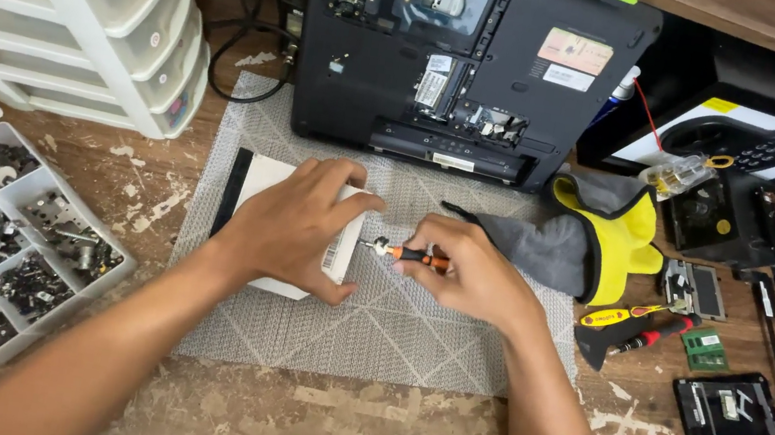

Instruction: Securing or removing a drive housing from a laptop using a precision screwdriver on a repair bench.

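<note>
The left hand [291, 224] lies spread over a flat white rectangular part [282, 195] with a black edge, fingers curled over its right side and pressing it onto a grey woven mat [393, 319]. The right hand [466, 269] pinches a small screwdriver [408, 253] with an orange and black handle between thumb and fingers; its metal tip points left at the right edge of the white part, just beside the left thumb.

Behind the hands, at the far edge of the mat, an opened black laptop [471, 58] lies bottom up with its covers off and boards showing. To the right of the screwdriver hand lies a grey and yellow glove [597, 237], close to the knuckles. Further right are a red and yellow handled tool [630, 322], a green memory module [705, 348], a small metal bracket [696, 289] and a black drive caddy [724, 408]. At the left sits a clear compartment box [0, 244] full of dark screws and small metal pieces, and behind it a white stack of plastic drawers [84, 3]. A black cable [238, 55] loops beside the laptop.

The left hand hides most of the white part, so what the screwdriver tip meets cannot be made out. The dark gear at the far right edge is cut off and hard to tell apart.

Everything rests on a worn wooden table [309, 419] with flaking pale patches along its near edge.
</note>
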